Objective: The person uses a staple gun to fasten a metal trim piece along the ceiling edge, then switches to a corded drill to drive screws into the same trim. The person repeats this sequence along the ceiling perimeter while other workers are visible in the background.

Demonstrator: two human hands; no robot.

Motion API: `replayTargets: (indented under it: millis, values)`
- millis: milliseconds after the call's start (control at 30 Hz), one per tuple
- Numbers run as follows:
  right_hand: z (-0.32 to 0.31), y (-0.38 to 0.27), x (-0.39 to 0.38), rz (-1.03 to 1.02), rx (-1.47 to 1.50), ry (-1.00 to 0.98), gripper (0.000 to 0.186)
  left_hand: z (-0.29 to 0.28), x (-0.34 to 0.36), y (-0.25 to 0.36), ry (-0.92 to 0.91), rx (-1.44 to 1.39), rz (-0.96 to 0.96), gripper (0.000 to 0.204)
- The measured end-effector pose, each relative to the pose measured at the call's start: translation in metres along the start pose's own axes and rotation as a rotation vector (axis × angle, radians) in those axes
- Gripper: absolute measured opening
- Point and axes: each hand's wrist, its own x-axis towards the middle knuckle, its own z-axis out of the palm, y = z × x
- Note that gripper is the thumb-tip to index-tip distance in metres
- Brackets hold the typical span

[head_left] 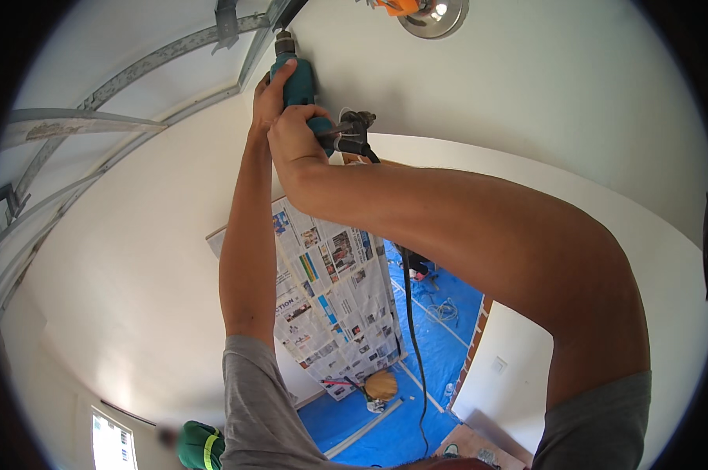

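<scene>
Overhead, both my hands are on a teal power drill (298, 84) with a black chuck. The drill points up, its chuck close to the metal ceiling channel (261, 45) where it meets the white wall; whether the tip touches cannot be made out. My left hand (271, 98) is wrapped round the side of the drill body, its thumb lying along it. Lower down, my right hand (295, 141) is closed round the rear part of the drill. A black power cord (411, 329) hangs from the drill toward the floor.
Galvanised framing (127, 82) runs across the ceiling at left. A round metal lamp (436, 19) with an orange part hangs at the top. Below are a newspaper-covered panel (330, 290) and blue floor sheeting (385, 435). A person in a green top (197, 445) is at lower left.
</scene>
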Motion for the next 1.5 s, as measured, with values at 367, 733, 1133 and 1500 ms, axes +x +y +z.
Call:
replayTargets:
  millis: [367,733,1133,1500]
  values:
    - [-0.001,0.005,0.007,-0.115,0.016,-0.071,0.037,0.002,-0.004,0.002,0.029,-0.005,-0.013,0.058]
    - [0.002,0.002,0.008,-0.059,-0.021,-0.047,0.038,0.002,0.000,0.002,0.033,0.005,-0.030,0.057]
    - [0.004,-0.003,0.017,0.008,-0.069,-0.034,0.039,0.003,-0.010,0.008,0.052,0.013,-0.035,0.057]
    - [0.011,-0.009,0.020,0.113,-0.127,-0.033,0.040,0.008,-0.037,0.021,-0.075,-0.050,0.057,0.065]
